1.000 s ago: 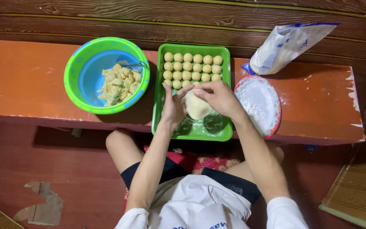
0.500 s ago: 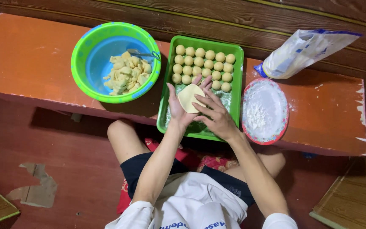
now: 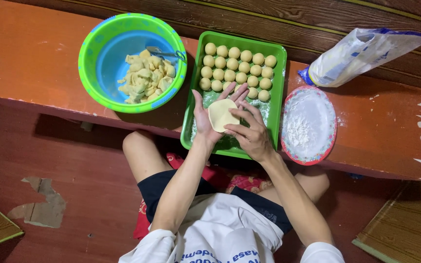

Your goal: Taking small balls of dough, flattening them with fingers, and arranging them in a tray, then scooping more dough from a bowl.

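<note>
I have a flattened disc of pale dough [image 3: 220, 115] lying across my left hand [image 3: 210, 117], whose palm is turned up with the fingers spread wide beneath it. My right hand [image 3: 249, 134] comes in from the side, its fingertips [image 3: 235, 113] curled and pinching at the disc's right edge. Both hands hover over the near, empty half of the green tray [image 3: 281, 73], where a dusting of flour shows on the bottom.

At the tray's far end sit three rows of small round dough balls [image 3: 237, 70], close together and untouched. To the left stands a green bowl with a blue inside [image 3: 93, 53] holding pale yellow filling chunks [image 3: 144, 78] and a metal spoon [image 3: 164, 52]. To the right is a red-rimmed plate of white flour [image 3: 308, 124], and beyond it a plastic flour bag [image 3: 361, 53] lies tilted on the orange bench [image 3: 35, 53].

I judge this to be the shaping step: the wrapper looks pressed flat but carries no filling. The next move, as I read it, calls for keeping the disc level and cupped while one hand frees itself for the spoon.
</note>
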